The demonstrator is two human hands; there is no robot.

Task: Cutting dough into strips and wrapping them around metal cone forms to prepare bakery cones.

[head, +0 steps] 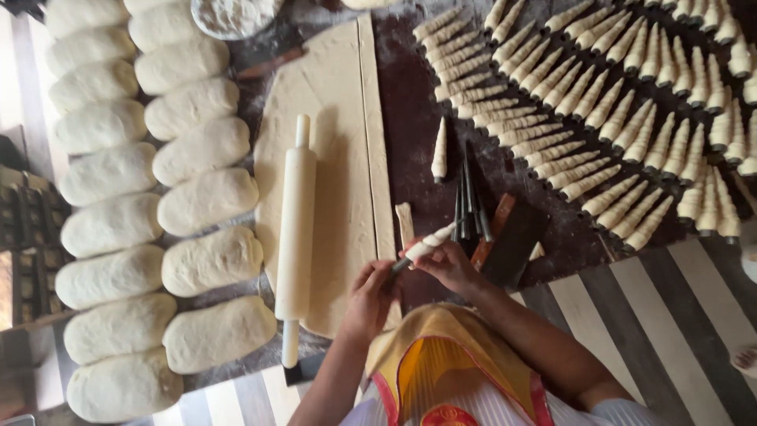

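My right hand [449,264] grips a thin metal cone with a strip of dough wound round it [430,243]. My left hand [369,298] pinches the cone's dark narrow end and the loose dough strip by the edge of the rolled-out dough sheet [335,166]. A white rolling pin [296,237] lies lengthwise on the sheet, left of both hands. One finished dough-wrapped cone [439,150] lies alone on the dark board. Bare metal cones [469,201] are bunched just beyond my right hand.
Two columns of dough loaves [158,205] fill the left side of the board. Several rows of wrapped cones [615,95] fan across the upper right. A bowl of flour [235,16] stands at the top. A dark block [516,241] lies by my right hand.
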